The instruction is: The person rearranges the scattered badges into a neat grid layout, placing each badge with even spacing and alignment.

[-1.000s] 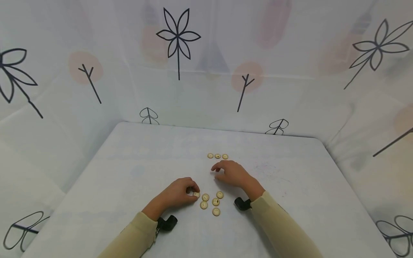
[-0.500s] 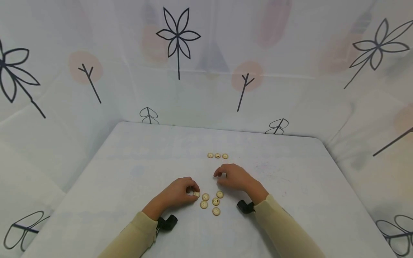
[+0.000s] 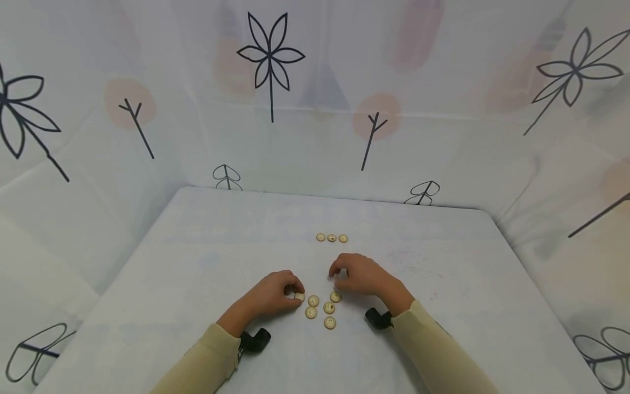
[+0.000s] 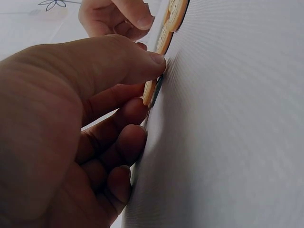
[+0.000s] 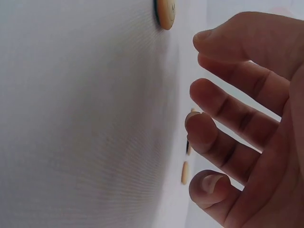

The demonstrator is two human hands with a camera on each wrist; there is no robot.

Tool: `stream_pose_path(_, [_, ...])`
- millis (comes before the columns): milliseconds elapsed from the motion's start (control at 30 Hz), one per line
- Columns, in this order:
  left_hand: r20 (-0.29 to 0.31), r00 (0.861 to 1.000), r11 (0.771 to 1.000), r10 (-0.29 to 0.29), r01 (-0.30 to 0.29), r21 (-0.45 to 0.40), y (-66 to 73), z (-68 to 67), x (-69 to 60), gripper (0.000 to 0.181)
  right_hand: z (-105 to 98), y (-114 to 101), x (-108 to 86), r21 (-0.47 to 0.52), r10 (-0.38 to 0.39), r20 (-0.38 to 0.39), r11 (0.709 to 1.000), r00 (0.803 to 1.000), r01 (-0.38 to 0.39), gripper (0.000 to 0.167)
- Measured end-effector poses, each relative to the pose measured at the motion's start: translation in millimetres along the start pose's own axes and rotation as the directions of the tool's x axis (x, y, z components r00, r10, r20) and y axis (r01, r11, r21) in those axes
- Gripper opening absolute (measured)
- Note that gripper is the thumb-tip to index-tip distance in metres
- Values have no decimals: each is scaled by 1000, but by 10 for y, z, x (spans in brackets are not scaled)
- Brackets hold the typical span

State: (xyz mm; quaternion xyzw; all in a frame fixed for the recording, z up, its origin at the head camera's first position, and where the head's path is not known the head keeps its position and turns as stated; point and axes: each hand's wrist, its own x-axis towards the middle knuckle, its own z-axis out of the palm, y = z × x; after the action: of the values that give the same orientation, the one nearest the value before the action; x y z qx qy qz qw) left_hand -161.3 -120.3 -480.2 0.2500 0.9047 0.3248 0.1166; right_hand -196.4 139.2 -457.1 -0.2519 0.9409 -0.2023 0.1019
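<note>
No words, numbers or brand names could be read anywhere. The round wooden discs [image 3: 330,323] on the worktop [image 3: 236,235] bore fine dark marks, too small in the head view to make out as letters or figures. In the left wrist view, thin lines showed on the topmost disc [image 4: 178,11], and in the right wrist view on the nearest disc [image 5: 166,13]; neither was legible.
</note>
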Motion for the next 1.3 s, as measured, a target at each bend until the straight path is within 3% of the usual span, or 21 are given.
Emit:
stream_pose_path(400, [11,1000,1000,-20,20,2,-2,15,13,12,9,-46,-67,3,-19,76,1000,997,18,20])
stream_pose_path(667, [3,1000,1000,-13,13,12,-12,13,18,12,10,-47,-81,7,-89,82,996,993,89,20])
stream_pose_path(1300, [-6,1000,1000,-7,7,6,-23,18,11,11,64,-61,-78,23,-121,139,993,983,119,16])
